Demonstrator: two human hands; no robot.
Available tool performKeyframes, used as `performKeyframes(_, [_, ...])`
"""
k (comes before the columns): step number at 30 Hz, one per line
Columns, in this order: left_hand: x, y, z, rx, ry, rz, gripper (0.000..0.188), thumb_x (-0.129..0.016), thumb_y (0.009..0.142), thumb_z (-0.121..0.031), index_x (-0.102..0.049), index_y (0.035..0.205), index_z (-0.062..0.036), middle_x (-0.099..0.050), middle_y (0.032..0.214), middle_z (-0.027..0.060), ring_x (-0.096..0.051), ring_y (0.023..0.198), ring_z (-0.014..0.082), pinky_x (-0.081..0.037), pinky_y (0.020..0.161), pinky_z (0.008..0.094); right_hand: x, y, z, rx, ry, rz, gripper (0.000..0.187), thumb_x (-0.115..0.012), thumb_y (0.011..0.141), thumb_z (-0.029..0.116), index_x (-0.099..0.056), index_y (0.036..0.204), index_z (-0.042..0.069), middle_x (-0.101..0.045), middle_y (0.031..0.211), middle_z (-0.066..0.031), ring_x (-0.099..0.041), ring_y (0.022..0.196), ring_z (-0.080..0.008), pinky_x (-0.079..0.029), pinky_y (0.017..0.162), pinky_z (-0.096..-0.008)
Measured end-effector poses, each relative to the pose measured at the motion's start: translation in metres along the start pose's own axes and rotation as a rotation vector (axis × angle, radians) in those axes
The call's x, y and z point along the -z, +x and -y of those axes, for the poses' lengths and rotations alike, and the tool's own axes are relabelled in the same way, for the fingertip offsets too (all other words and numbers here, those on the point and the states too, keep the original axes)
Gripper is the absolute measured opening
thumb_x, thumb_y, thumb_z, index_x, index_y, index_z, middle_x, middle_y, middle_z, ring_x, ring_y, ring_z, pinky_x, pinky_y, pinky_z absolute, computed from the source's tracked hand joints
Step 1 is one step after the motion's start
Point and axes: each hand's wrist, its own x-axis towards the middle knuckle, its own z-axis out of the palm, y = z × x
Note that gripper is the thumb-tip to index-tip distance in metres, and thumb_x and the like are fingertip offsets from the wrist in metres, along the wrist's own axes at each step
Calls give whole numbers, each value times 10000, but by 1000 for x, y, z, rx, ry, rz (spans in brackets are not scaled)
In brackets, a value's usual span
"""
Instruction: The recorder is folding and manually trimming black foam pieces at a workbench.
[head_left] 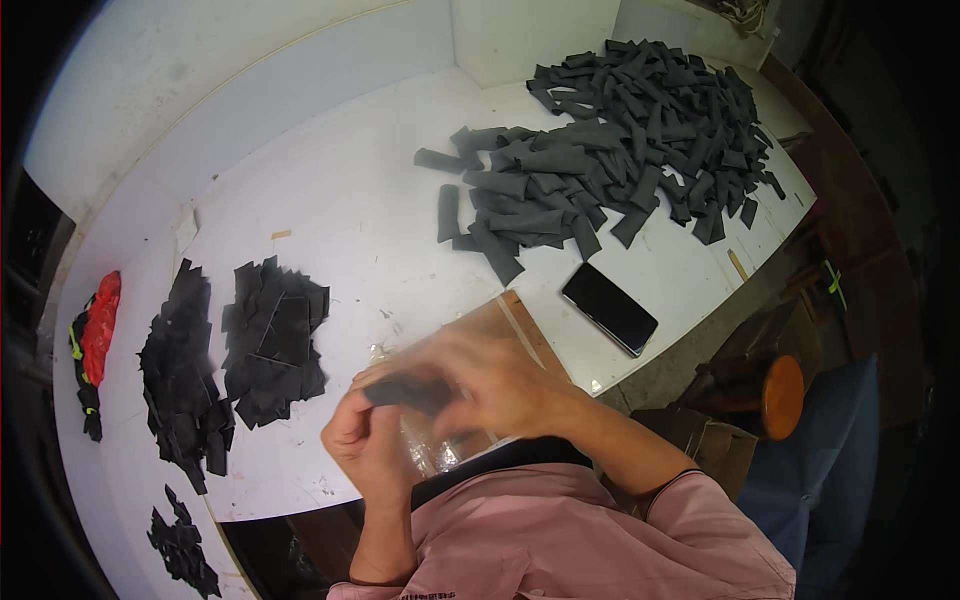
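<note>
Pinched in left hand (372, 447) — dark cloth piece (405, 391); right hand (497, 384) blurred, grip unclear — grey tubes (545, 188) heaped.

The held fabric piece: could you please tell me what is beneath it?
Below the dark fabric piece, a brown board and clear plastic show; it, the left hand and right hand hide the rest.

From my remote seat I see what looks like a textile workshop: a broad white worktop (330, 200), with a large heap of dark grey cloth-like pieces (620, 160) near its far right corner and stacks of black fabric (275, 345) along its left edge. A cardboard box (728, 455) and an orange-topped stool (783, 397) stand beyond its right edge.
</note>
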Motion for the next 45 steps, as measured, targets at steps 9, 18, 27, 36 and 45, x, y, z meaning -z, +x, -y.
performKeyframes(9, [9, -8, 20, 157, -61, 16, 218, -593, 786, -110, -536, 925, 48, -581, 912, 170, -551, 874, 202, -420, 821, 325, -5, -15, -16, 82, -507, 230, 192, -578, 738, 192, -543, 655, 22, -532, 680, -80, -543, 676, -236, -445, 572, -321])
performKeyframes(18, [-13, 36, -13, 460, 223, 459, 95, -662, 679, -46, -609, 727, 16, -598, 798, 72, -529, 805, 171, -414, 691, 270, -7, -29, -35, 39, -309, 190, 154, -519, 756, 171, -549, 769, 20, -536, 700, -103, -525, 657, -294, -432, 576, -388])
performKeyframes(27, [-7, 35, -8, 91, 507, 505, 102, -608, 712, -12, -616, 808, 21, -603, 808, 99, -527, 835, 172, -424, 713, 276, -17, -34, -47, 3, -229, 144, 178, -484, 799, 215, -548, 772, 51, -530, 700, -114, -524, 664, -312, -425, 584, -410])
performKeyframes(36, [1, 15, -14, 112, -448, 26, 156, -565, 816, -159, -557, 860, -10, -583, 854, 122, -523, 859, 252, -396, 832, 383, 6, 3, -9, 60, -435, 368, 269, -535, 785, 300, -537, 679, 53, -522, 648, -92, -527, 640, -280, -420, 542, -381])
performKeyframes(45, [10, 13, -2, 194, -398, 37, 162, -584, 801, -156, -562, 860, -7, -586, 835, 117, -515, 873, 257, -381, 840, 383, -2, -6, -19, 99, -456, 341, 303, -562, 769, 297, -520, 601, 49, -520, 595, -77, -539, 600, -256, -413, 509, -355])
